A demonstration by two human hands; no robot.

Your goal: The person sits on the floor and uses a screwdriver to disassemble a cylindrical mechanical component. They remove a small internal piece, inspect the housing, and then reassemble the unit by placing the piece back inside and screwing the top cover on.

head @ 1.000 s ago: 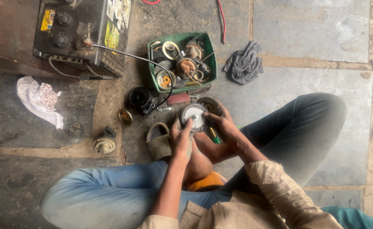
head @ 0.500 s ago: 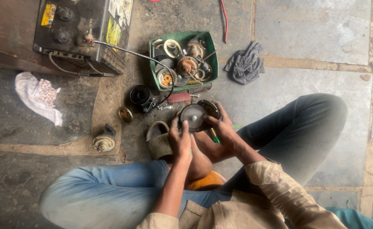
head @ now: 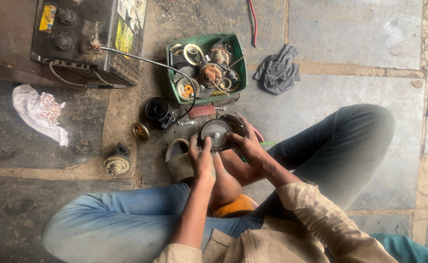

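Note:
I sit cross-legged on a stone floor. Both hands grip a round grey metal disc part with a small centre nut, held just above my bare foot. My left hand clasps its lower left edge. My right hand holds its right side, fingers over a second dark round piece behind it. A thin green tool lies under my right hand.
A green tray full of round metal parts stands ahead. A black battery with a cable sits at top left. Nearby lie a black horn, a brass cap, a small horn part, a sandal, a grey rag and a white cloth.
The disc has turned slightly in my hands, its face now more toward the camera; my fingers shifted a little around its rim. Everything else stays put.

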